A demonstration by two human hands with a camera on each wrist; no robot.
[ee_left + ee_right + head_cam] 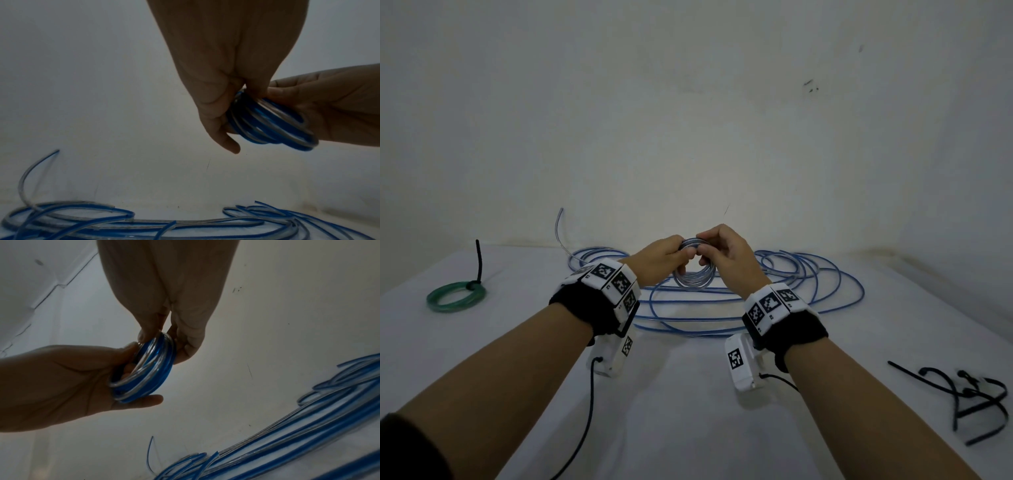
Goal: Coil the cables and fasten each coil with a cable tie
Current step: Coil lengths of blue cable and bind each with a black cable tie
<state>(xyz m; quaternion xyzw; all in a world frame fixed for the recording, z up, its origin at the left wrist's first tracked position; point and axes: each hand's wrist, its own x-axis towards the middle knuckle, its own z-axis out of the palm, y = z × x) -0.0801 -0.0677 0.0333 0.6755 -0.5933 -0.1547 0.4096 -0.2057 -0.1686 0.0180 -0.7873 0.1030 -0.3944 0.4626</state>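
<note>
Both hands hold a small blue-and-clear cable coil [693, 274] up above the table's middle. My left hand [666, 257] grips the coil's left side, with fingers through the ring [127, 369]. My right hand [722, 253] pinches the coil's top [162, 339] between thumb and fingers. The same coil [273, 123] shows close up in the left wrist view. Loose blue cables [739, 308] sprawl on the table behind and under the hands. No tie is visible on the held coil.
A green coil [456, 295] fastened with a black cable tie lies at the far left. Several loose black cable ties [969, 401] lie at the near right. White cloth covers the table [688, 411]; a white wall stands close behind.
</note>
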